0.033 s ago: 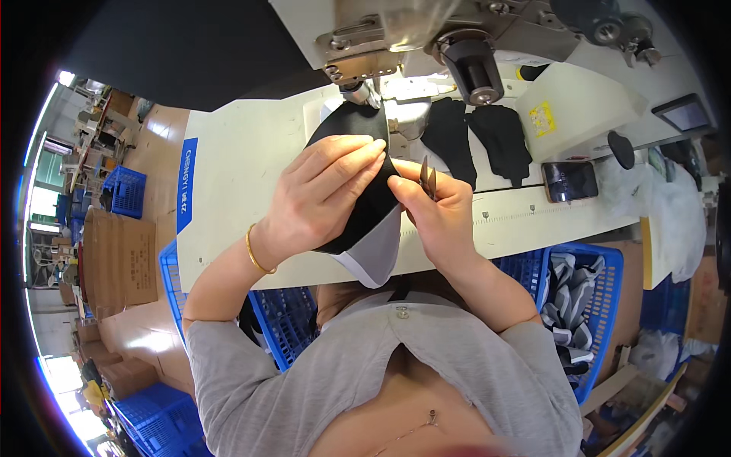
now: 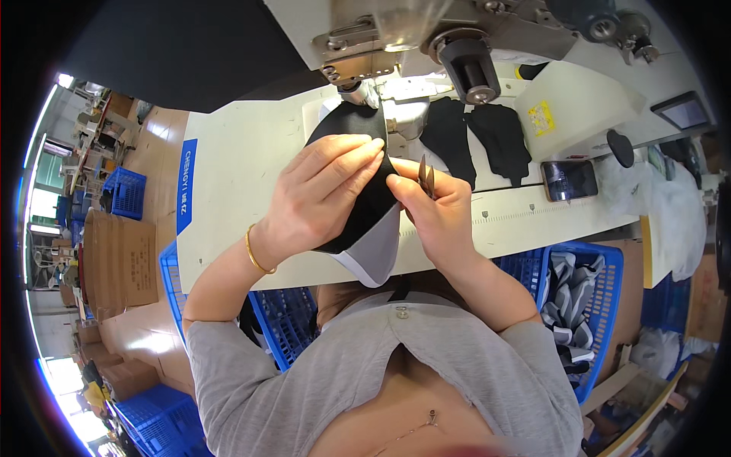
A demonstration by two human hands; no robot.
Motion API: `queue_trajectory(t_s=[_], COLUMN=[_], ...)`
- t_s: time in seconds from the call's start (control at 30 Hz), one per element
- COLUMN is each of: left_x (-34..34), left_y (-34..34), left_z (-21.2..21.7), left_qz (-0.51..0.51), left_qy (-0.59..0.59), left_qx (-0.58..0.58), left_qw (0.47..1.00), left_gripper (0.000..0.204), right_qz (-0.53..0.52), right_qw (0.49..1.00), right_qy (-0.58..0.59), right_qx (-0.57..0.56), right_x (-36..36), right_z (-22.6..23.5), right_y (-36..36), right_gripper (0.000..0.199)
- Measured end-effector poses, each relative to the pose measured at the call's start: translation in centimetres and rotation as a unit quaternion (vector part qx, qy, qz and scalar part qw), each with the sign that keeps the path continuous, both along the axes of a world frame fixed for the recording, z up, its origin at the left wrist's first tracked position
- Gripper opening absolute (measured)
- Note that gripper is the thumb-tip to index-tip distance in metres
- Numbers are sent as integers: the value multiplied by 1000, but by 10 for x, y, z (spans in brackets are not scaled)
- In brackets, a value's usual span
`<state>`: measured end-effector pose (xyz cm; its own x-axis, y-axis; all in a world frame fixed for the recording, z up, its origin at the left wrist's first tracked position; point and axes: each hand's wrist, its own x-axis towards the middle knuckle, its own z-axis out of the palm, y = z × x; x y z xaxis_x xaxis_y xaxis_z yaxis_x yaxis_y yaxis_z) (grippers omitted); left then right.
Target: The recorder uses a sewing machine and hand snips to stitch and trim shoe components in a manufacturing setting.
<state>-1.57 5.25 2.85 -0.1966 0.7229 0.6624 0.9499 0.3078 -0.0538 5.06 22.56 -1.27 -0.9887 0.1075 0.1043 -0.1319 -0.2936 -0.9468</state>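
The black-and-pale fabric piece [image 2: 375, 199] lies below the left hand [image 2: 314, 194], which pinches its edge; the right hand [image 2: 443, 217] grips just beside, also holding thread snips [image 2: 427, 180]. Beyond sits the sewing-machine foot [image 2: 361, 94]. Nothing has visibly shifted; work holds steady.

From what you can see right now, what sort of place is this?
Probably a sewing workshop: what looks like a sewing machine overhangs the table, a black fabric piece reaches up to it, and a blue basket holds many grey-and-black pieces.

Bright windows [image 2: 44, 202] stand left, beyond a shiny tan floor [image 2: 161, 148].
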Motion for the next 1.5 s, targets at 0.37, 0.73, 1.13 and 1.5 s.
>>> queue_trajectory(t_s=[0.37, 0.73, 1.13, 1.5], left_x=[-9, -18, -22, -22], left_y=[9, 9, 14, 9], left_z=[7, 2, 0, 2], left_qz=[33, 58, 88, 93], left_qy=[-9, 36, 61, 28], left_qx=[-7, 7, 18, 39], left_qw=[999, 998, 994, 995], left_gripper=[32, 37, 34, 33], right_qz=[-9, -10, -26, -37], right_qw=[1000, 999, 997, 992], right_qy=[25, 36, 35, 24], right_qx=[5, 31, 65, 115], right_x=[-18, -23, -33, -39], right_z=[3, 9, 16, 16], right_y=[6, 8, 13, 16], right_gripper=[21, 20, 13, 16])
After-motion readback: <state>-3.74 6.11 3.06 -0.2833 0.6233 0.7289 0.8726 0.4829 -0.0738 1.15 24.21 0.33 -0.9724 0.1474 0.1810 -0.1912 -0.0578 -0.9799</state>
